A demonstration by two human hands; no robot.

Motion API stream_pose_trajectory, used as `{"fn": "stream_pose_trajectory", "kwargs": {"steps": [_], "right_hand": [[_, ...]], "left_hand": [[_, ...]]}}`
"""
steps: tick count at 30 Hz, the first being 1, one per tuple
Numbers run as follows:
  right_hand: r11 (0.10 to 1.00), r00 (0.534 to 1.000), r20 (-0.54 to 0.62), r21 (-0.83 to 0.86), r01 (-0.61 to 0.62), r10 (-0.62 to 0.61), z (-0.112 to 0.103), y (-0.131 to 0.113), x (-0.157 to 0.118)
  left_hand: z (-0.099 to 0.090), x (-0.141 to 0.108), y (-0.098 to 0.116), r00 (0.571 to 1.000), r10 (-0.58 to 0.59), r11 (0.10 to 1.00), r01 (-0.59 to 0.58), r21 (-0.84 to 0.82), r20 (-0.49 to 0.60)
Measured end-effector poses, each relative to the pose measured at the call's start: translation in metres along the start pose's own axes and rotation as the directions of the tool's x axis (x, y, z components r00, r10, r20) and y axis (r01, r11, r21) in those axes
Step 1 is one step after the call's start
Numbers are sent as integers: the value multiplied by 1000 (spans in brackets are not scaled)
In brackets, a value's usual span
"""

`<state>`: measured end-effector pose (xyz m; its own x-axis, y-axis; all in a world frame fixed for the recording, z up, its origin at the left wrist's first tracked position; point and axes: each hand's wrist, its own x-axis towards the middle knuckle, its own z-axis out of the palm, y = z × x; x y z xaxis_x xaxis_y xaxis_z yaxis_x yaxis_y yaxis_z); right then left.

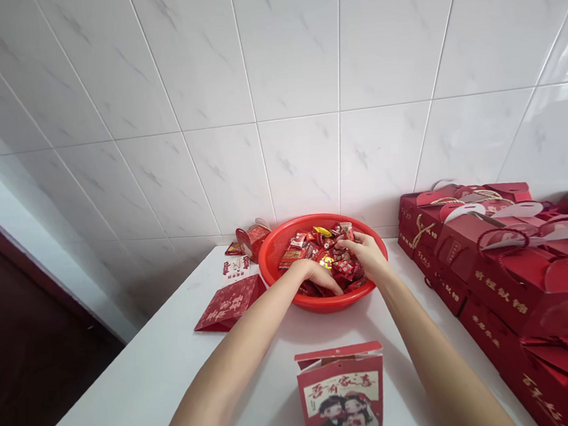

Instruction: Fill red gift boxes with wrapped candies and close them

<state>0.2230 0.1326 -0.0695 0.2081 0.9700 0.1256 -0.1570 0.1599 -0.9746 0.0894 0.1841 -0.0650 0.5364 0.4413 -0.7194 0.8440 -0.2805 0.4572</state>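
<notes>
A red plastic basket (272,246) with a perforated wall holds many wrapped candies (343,269), mostly red, with a few yellow ones. My left hand (320,278) reaches into its near side, fingers loosely stretched down among the candies, the tips partly hidden. At the right side of the basket, my right hand (365,249) has thumb and fingers closed about a small wrapped candy (346,230). Between my forearms a red gift box (343,398) with a cartoon couple on its front stands upright, its top flaps partly raised.
Stacked red gift boxes (492,287) with cord handles fill the right side of the white table (144,380). Left of the basket lie a flat red folded box (230,305), a printed card (236,267) and a small red box (253,237). A tiled wall (299,164) rises behind.
</notes>
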Motion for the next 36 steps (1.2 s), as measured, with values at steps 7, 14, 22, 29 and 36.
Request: {"fn": "stream_pose_trajectory", "kwargs": {"steps": [7, 14, 22, 29, 36], "right_hand": [[999, 1000, -9, 43, 3, -2, 0, -2, 1], [999, 1000, -1, 32, 11, -11, 1, -5, 0], [999, 1000, -3, 40, -4, 4, 0, -4, -1], [1000, 1000, 5, 29, 2, -2, -1, -2, 1], [999, 1000, 3, 47, -2, 2, 0, -1, 0]], "left_hand": [[-11, -9, -8, 985, 167, 986, -167, -7, 45], [-14, -12, -15, 890, 412, 890, -439, -120, -196], [-6, -14, -8, 959, 263, 963, -268, -28, -108], [1, -5, 0, 971, 226, 969, -217, 115, -78], [1, 2, -5, 973, 231, 973, -232, -25, -18]]}}
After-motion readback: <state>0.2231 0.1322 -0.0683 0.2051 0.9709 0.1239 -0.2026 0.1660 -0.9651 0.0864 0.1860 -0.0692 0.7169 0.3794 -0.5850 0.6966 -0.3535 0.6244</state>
